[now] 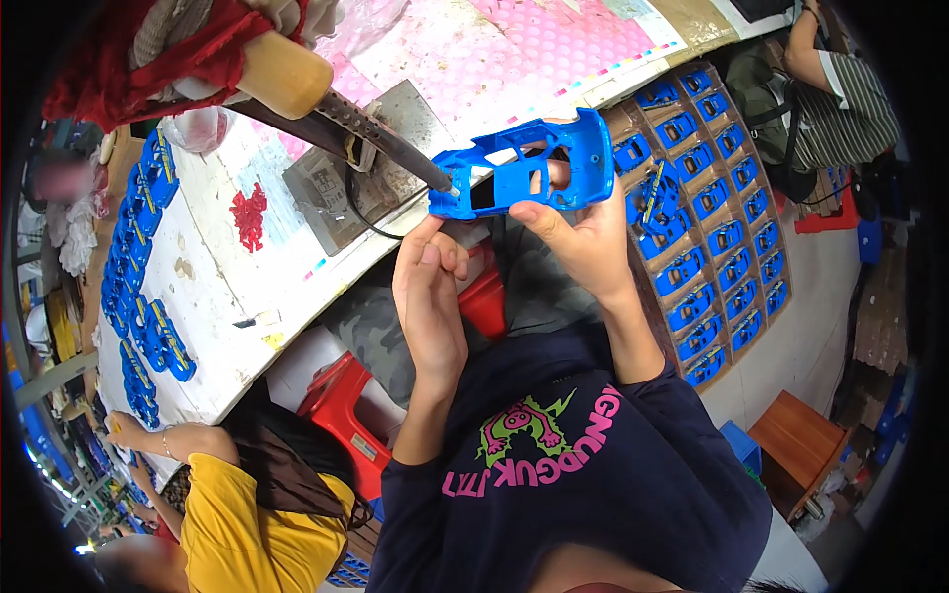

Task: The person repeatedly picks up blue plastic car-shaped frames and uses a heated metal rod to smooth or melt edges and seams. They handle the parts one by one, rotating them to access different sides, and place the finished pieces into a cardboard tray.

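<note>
A blue plastic toy car body, an open shell with window holes, is held up over the near table edge. My right hand grips its right end, thumb on the near side and fingers reaching inside. At the left end, my left hand pinches the near corner with a fingertip, its other fingers curled. A soldering iron with a perforated metal shaft and a beige handle slants down from the upper left. Its tip meets the shell's left end; whether it presses in is hard to see.
Small red parts lie beside a metal plate on the white table. Blue car bodies line its left side. A cardboard tray of blue bodies stands right. A person in yellow sits left, near a red stool.
</note>
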`<state>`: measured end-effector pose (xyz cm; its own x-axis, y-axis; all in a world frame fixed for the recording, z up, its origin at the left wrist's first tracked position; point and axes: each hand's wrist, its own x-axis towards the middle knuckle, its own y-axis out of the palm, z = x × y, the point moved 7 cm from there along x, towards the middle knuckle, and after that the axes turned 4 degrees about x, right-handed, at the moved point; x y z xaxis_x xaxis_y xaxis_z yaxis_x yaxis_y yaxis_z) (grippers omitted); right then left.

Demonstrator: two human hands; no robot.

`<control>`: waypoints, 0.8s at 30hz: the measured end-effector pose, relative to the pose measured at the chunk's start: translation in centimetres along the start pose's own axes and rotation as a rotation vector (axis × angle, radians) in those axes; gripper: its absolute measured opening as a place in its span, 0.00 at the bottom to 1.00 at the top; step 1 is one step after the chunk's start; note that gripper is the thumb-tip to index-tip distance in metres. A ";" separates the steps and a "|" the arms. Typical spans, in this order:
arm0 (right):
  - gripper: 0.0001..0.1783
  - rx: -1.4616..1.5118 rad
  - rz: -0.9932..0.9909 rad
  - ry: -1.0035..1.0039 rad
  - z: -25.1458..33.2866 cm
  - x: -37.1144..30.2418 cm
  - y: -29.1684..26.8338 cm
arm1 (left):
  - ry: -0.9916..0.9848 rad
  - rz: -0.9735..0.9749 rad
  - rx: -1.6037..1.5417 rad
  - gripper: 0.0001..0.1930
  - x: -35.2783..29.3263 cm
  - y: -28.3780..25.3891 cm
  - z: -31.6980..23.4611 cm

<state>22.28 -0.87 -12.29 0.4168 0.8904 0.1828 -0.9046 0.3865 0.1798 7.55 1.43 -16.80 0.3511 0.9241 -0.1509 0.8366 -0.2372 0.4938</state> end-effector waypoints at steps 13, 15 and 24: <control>0.36 -0.244 0.027 -0.285 3.1 0.8 0.8 | -0.039 0.035 -0.121 0.24 0.9 0.4 0.2; 0.36 -0.276 0.031 -0.326 3.4 0.8 0.9 | -0.055 -0.041 -0.084 0.23 0.8 0.9 -0.2; 0.42 -0.481 0.149 -0.383 4.3 0.6 1.3 | -0.047 -0.039 -0.117 0.23 0.8 1.2 -0.3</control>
<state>21.77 -0.86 -7.76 0.2050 0.8282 0.5215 -0.8573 0.4090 -0.3126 8.73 1.95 -16.08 0.3405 0.9164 -0.2105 0.7962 -0.1620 0.5830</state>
